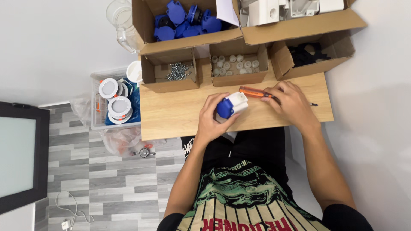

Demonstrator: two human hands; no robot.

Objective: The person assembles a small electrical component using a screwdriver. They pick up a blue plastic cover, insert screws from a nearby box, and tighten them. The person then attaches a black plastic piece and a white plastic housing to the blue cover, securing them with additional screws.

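The left hand [212,116] is wrapped around a white socket housing [238,102] with a blue round cap [224,108] on its near end, fingers curled over the top and thumb underneath, holding it just above the wooden tabletop [171,113] near the front edge. The right hand [292,104] lies closed over the shaft of an orange-handled screwdriver [254,92], the handle poking out to the left toward the housing and the dark tip showing past the wrist on the right. That housing looks like hard moulded plastic, light and rigid, smooth enough to twist in the palm, so a grip across its flat white sides seems safer than one on the rounded blue cap. The screwdriver is stiff and slim; its ribbed orange handle looks like the natural place to take it, not the bare shaft. Behind the hands sit open cardboard boxes: one of loose screws [177,71], one of small white caps [234,64], one of black parts [307,54], and a bigger one of blue caps [184,21].
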